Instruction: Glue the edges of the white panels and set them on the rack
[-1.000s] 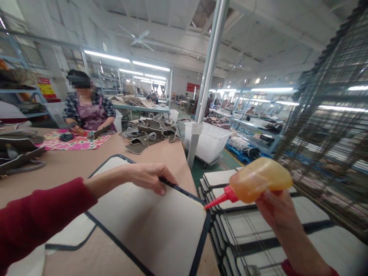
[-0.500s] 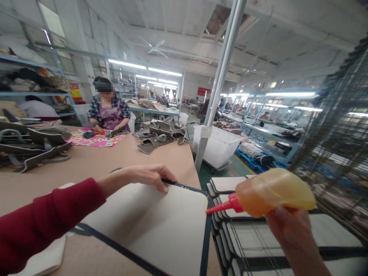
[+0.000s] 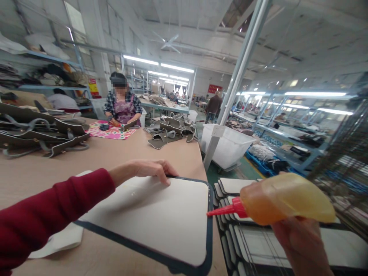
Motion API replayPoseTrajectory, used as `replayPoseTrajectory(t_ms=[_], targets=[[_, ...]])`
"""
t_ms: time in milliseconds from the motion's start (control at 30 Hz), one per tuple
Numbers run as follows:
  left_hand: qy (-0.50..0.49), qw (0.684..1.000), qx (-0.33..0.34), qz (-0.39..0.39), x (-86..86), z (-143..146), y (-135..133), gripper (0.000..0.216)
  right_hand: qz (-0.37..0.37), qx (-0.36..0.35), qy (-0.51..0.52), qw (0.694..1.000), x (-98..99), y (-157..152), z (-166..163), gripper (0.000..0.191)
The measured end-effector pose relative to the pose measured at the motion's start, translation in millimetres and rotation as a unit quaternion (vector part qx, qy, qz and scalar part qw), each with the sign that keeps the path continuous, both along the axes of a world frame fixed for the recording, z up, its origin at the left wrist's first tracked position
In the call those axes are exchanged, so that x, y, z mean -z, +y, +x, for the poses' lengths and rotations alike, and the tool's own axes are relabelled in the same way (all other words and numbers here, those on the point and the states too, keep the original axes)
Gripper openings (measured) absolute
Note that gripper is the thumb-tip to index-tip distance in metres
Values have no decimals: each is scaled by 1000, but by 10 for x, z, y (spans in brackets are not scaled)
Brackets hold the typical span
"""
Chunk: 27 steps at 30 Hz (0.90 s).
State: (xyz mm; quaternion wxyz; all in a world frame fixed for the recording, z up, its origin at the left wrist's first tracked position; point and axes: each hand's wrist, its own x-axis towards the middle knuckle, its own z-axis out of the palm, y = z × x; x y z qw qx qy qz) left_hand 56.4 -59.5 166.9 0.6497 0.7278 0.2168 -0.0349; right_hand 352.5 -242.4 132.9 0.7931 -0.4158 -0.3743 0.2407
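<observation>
A pale, round-cornered panel with a dark blue border lies tilted over the brown table. My left hand grips its far edge, fingers over the border and thumb on the pale face. In my right hand is a squeeze bottle of amber liquid that looks like glue, held on its side. The bottle's red nozzle points left, its tip at the border along the panel's right side. Wet, shiny streaks show on the border near the far right corner. My right fingers are partly hidden behind the bottle.
Stacked pale panels with dark borders stand right of the table. Grey-brown bag pieces and handled bags lie on it. A co-worker is across the table. A metal post and white bin stand beyond.
The nozzle tip has moved along the panel's right border, a little nearer me. The panel has turned slightly in my left hand's hold. The whole view has swung left.
</observation>
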Motion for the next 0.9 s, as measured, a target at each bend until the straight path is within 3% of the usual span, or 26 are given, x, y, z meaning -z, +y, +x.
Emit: replayPoseTrajectory(t_ms=[100, 367, 667, 900], targets=[[-1, 1000, -4, -12, 17, -40, 26, 35, -12, 5, 3, 1000, -7, -4, -57, 74], [4, 999, -14, -30, 48, -103, 73, 35, 3, -45, 22, 999, 30, 26, -95, 68], [-15, 1000, -11, -24, 115, -133, 147, 38, 1, -69, 29, 997, 109, 36, -16, 81], [-25, 999, -23, -14, 178, -162, 182, 41, -9, -53, 11, 998, 149, -36, -70, 69]])
